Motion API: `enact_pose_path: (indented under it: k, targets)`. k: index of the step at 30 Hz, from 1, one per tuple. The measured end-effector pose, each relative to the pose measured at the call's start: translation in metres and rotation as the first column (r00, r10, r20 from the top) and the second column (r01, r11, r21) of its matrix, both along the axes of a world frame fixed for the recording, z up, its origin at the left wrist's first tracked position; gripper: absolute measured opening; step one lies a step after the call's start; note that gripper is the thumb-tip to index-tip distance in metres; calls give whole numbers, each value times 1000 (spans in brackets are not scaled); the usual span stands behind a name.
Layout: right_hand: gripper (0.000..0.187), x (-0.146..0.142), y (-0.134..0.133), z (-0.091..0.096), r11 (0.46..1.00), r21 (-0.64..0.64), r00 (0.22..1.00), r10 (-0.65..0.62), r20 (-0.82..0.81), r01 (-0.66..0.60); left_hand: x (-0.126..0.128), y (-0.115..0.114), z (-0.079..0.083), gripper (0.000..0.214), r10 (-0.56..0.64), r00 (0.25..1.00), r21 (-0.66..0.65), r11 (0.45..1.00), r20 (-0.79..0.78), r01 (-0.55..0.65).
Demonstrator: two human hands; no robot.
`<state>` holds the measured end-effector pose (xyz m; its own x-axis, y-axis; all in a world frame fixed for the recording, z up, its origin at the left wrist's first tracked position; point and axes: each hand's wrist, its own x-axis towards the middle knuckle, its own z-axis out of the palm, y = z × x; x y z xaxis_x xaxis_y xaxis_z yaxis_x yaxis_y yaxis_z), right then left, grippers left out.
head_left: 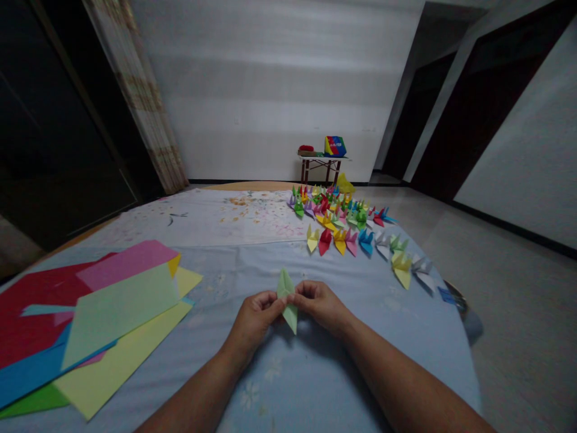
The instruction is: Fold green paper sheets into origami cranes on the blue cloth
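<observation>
Forearms (401, 376) enter from 7 and 5 o'clock, wrists angled inward. Left hand (253, 314) and right hand (322, 304) pinch a folded green paper (285, 282) between them, thumbs on its face. Taken from that paper: multicoloured box (335, 146) on a far stand (324, 158) at 12 to 1 o'clock, contents hidden; paper cranes (339, 240) at 1 to 3; coloured sheets (121, 310) at 9, well apart; curved worktop (387, 337) edge at 3.

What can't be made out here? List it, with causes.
Head view: part of the pale green folded paper, behind the left hand and right hand.
Head view: left end of the red sheet, cut off by the picture's edge.
Head view: lettering on the multicoloured package, too small.
</observation>
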<state>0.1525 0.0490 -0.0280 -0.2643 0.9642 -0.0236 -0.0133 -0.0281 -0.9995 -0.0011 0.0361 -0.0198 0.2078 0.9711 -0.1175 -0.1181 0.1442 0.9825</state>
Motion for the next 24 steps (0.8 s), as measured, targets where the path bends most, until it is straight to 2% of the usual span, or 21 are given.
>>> enact_pose_path:
  k: [5, 10, 14, 19, 24]
  targets:
    - [41, 4, 2, 1, 999, -38, 998, 18, -66, -20, -2, 2, -2, 29, -95, 990, -58, 993, 106, 101]
    - [38, 11, 4, 4, 998, -34, 994, 43, -101, -47, -7, 5, -1, 29, -195, 962, -38, 978, 190, 206]
    - [41, 9, 4, 3, 999, -48, 998, 2, -70, -5, -7, 5, -1, 30, -162, 978, -61, 983, 135, 171]
    - [38, 8, 5, 1, 996, -79, 995, -55, -82, 49, -5, 4, 3, 35, -166, 974, -51, 983, 156, 176]
    - [35, 11, 7, -2, 994, -93, 984, -77, -162, 62, -3, 5, 5, 38, 21, 994, -83, 997, 107, -12]
